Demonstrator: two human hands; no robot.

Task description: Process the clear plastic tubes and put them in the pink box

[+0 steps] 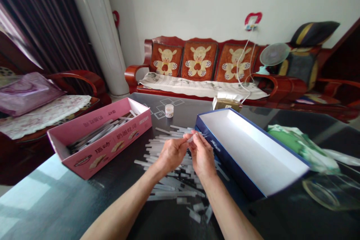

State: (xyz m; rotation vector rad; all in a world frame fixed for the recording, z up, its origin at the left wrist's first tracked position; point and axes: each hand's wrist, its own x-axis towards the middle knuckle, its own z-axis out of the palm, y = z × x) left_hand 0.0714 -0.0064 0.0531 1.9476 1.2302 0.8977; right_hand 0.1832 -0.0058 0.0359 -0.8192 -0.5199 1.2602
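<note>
Both hands meet above a pile of slim whitish translucent strips [160, 163] on the dark table. My left hand [174, 153] is closed, its thumb and fingers pinching one end of a small translucent strip [190, 139]. Close against it, my right hand [201, 153] is closed on the other end, so most of the piece is hidden by fingers. To the left stands an open pink cardboard box [112, 140] with several long, thin whitish and dark pieces inside. On the right is an open dark-blue box [250, 150] with a white inside. Short clear scraps [194, 215] lie at the near side.
A small white cup-like container [169, 111] stands behind the pile. A small brownish box [227, 103] sits at the table's far edge. Green-and-white plastic packaging [303, 146] and a clear round-edged object [323, 193] lie right. Beyond is a wooden sofa [136, 71].
</note>
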